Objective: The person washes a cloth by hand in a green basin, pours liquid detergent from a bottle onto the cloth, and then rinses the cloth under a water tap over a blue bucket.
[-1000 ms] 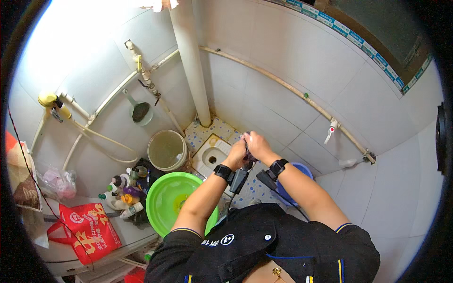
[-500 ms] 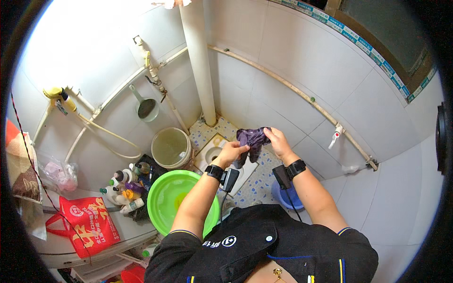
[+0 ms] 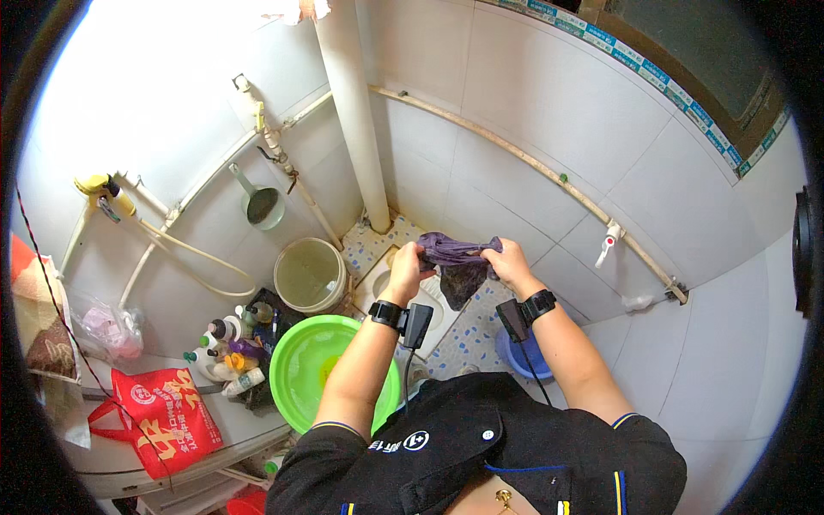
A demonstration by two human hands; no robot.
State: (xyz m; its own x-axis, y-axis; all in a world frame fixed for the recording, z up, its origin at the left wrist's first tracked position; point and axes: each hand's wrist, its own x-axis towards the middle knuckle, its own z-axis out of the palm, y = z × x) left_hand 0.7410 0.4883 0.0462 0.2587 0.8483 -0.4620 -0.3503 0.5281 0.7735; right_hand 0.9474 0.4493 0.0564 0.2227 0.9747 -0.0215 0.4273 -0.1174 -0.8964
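A dark purple cloth (image 3: 455,251) is stretched sideways between my two hands, its blackish lower part hanging down in the middle. My left hand (image 3: 407,273) is closed on its left end, and my right hand (image 3: 510,263) pinches the right end. The kind of garment or cloth cannot be made out. Below it is a white squat toilet (image 3: 436,323) set in the floor, partly hidden by the cloth and my left arm. Beside my left forearm stands a bright green basin (image 3: 283,365) with a yellow patch inside.
A water-filled bucket (image 3: 340,296) stands beyond the green basin, and a blue basin (image 3: 524,354) sits under my right wrist. Several bottles (image 3: 230,343) and a red bag (image 3: 167,421) lie at left. A dipper (image 3: 264,206) hangs by the pipes; a tap (image 3: 609,245) juts from the right wall.
My left hand has moved left and my right hand slightly right. The cloth, bunched between them before, is now spread wider, with its dark part hanging lower in the middle.
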